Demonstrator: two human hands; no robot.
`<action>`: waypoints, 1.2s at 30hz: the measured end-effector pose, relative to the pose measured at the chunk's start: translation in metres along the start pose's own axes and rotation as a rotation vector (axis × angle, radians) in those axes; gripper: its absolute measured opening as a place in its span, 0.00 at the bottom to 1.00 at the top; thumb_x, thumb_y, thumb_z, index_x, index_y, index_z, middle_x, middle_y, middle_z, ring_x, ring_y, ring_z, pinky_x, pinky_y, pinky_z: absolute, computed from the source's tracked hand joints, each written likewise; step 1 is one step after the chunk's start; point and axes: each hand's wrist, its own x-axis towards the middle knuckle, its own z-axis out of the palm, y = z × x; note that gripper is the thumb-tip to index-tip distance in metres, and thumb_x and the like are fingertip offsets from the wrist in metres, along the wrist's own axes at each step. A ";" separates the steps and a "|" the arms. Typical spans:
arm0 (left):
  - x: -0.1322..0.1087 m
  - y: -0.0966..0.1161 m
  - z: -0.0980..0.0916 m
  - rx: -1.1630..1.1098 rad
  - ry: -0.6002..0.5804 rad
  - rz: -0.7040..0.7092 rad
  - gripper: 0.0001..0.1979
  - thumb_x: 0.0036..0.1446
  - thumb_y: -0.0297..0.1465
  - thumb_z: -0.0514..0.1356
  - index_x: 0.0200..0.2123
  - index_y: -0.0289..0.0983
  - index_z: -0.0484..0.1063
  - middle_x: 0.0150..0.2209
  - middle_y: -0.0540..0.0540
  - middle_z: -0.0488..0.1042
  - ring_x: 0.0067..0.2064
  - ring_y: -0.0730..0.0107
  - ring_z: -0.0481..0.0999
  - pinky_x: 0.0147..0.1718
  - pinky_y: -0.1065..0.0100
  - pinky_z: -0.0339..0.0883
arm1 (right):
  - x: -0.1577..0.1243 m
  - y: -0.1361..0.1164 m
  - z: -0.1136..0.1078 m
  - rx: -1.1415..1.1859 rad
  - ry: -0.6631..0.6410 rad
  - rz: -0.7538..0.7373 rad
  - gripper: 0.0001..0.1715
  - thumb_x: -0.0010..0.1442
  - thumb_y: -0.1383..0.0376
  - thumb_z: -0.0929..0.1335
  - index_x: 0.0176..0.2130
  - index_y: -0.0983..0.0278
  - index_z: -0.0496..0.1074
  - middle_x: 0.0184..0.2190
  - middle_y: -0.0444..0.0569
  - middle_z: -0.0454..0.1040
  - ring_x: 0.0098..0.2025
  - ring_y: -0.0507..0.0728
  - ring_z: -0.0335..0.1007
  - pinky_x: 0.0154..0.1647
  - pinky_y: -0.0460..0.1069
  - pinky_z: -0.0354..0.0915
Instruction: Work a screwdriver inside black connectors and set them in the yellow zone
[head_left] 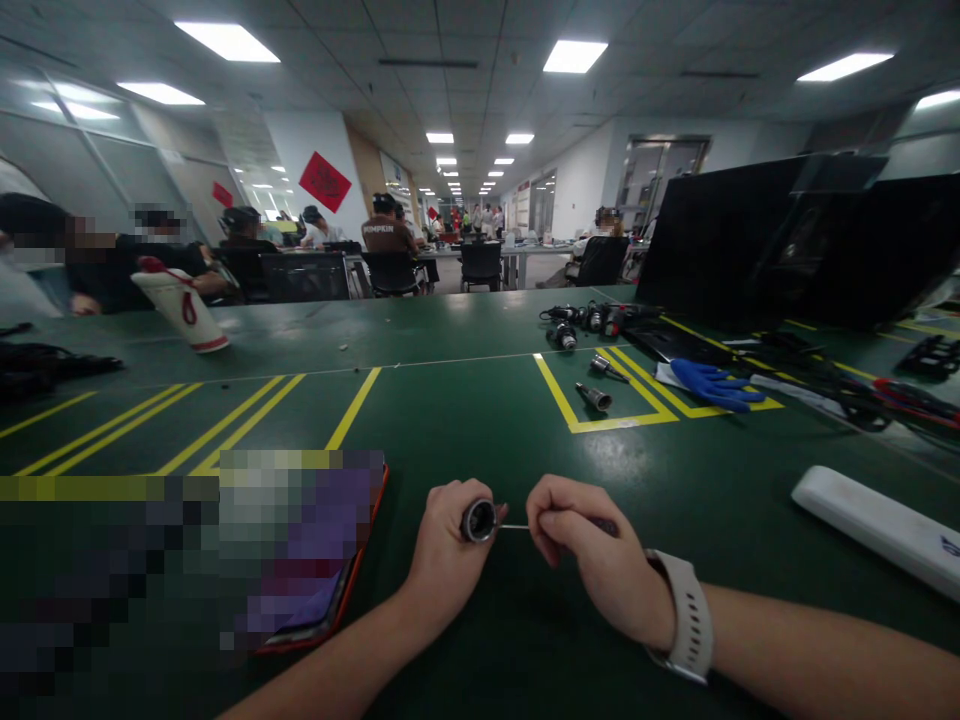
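My left hand (450,535) is closed round a dark cylindrical metal connector (480,520), its round open end facing me. In my right hand (589,550) is a thin screwdriver (514,527), its dark handle partly hidden by my fingers. The slim shaft points left and reaches the side of the connector; the exact contact of the tip is hidden. Two similar metal connectors (595,397) lie farther off inside a yellow taped outline (626,424) on the green table (465,420).
Several dark connectors (562,335) are heaped at the back, near a blue glove (712,385). Black monitors (720,250) and cables (862,400) stand right. A white case (874,525) lies near right. A red-edged item (375,520), partly blurred, and a paper cup (184,305) are left.
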 end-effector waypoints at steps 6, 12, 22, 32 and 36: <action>-0.001 0.001 -0.002 -0.179 -0.008 -0.058 0.08 0.48 0.30 0.59 0.21 0.38 0.62 0.22 0.53 0.65 0.25 0.71 0.65 0.26 0.71 0.58 | 0.000 0.010 0.001 0.191 0.035 0.069 0.09 0.51 0.71 0.60 0.23 0.65 0.65 0.16 0.41 0.61 0.20 0.49 0.56 0.21 0.45 0.51; 0.000 0.003 -0.002 -0.233 -0.048 -0.067 0.09 0.49 0.29 0.59 0.20 0.38 0.62 0.22 0.54 0.63 0.25 0.72 0.63 0.26 0.71 0.58 | 0.001 0.011 0.001 0.252 0.069 0.131 0.08 0.49 0.70 0.60 0.23 0.66 0.65 0.15 0.40 0.61 0.19 0.49 0.54 0.20 0.44 0.50; -0.001 -0.004 0.002 -0.006 -0.030 0.019 0.09 0.52 0.29 0.57 0.21 0.38 0.63 0.21 0.54 0.65 0.26 0.71 0.64 0.30 0.68 0.56 | 0.001 0.001 -0.002 0.010 -0.003 0.004 0.10 0.50 0.72 0.59 0.21 0.65 0.64 0.16 0.41 0.60 0.19 0.49 0.55 0.21 0.45 0.52; 0.000 -0.001 -0.001 -0.209 -0.061 -0.069 0.10 0.50 0.31 0.58 0.21 0.38 0.61 0.22 0.53 0.62 0.26 0.71 0.63 0.26 0.70 0.57 | 0.000 0.012 0.000 0.200 0.045 0.073 0.09 0.51 0.71 0.60 0.23 0.66 0.66 0.16 0.41 0.61 0.19 0.48 0.56 0.21 0.44 0.52; 0.000 0.000 -0.001 -0.208 -0.071 -0.065 0.09 0.50 0.30 0.58 0.21 0.38 0.61 0.22 0.54 0.62 0.25 0.72 0.63 0.26 0.71 0.57 | 0.000 0.008 0.000 0.169 0.064 0.062 0.09 0.50 0.71 0.60 0.22 0.65 0.65 0.16 0.40 0.61 0.19 0.49 0.56 0.20 0.44 0.52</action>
